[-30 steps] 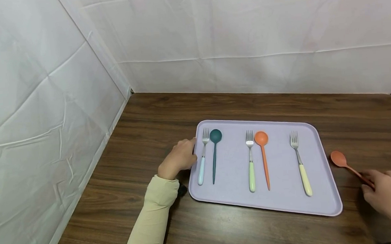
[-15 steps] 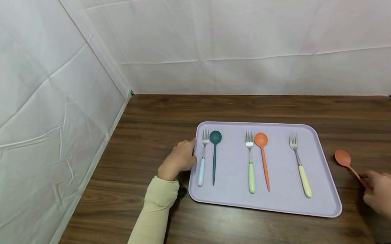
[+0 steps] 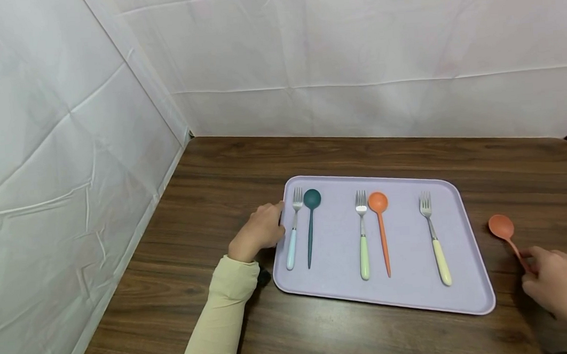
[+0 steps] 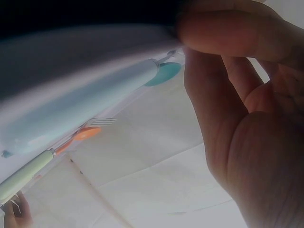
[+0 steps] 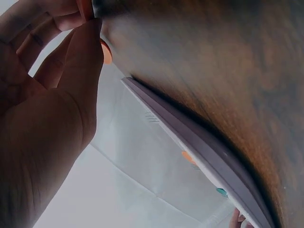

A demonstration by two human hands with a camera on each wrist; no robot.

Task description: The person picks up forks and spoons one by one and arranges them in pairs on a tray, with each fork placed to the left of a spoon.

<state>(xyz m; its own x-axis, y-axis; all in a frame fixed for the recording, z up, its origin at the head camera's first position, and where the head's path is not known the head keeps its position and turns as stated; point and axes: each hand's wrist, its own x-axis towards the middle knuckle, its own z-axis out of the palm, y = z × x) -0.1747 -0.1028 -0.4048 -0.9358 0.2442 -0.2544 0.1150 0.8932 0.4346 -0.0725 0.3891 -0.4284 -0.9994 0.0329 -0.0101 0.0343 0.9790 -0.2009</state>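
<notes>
My right hand (image 3: 558, 283) pinches the handle of a coral-red spoon (image 3: 501, 226) right of the lilac tray (image 3: 336, 265). In the right wrist view, thumb and fingers meet on the handle, and the orange-red bowl (image 5: 106, 52) shows past them. At the tray's left edge, my left hand (image 3: 261, 229) grips the rim between thumb and fingers, close beside a fork with a pale blue handle (image 3: 292, 246). On the tray, a dark green spoon (image 3: 312, 198) lies right of that fork. Further right are a green-handled fork (image 3: 364, 255), an orange spoon (image 3: 378, 202) and a yellow-handled fork (image 3: 441, 262).
A dark brown wooden table (image 3: 208, 202) bears the tray. White cloth walls (image 3: 354, 61) rise along its back and left side. Behind the left wrist sits a small black object (image 3: 263, 277), partly hidden by the sleeve (image 3: 223, 319).
The coral spoon's bowl has swung a little right and up, so the spoon points more nearly away from me. My left hand and the tray stay put.
</notes>
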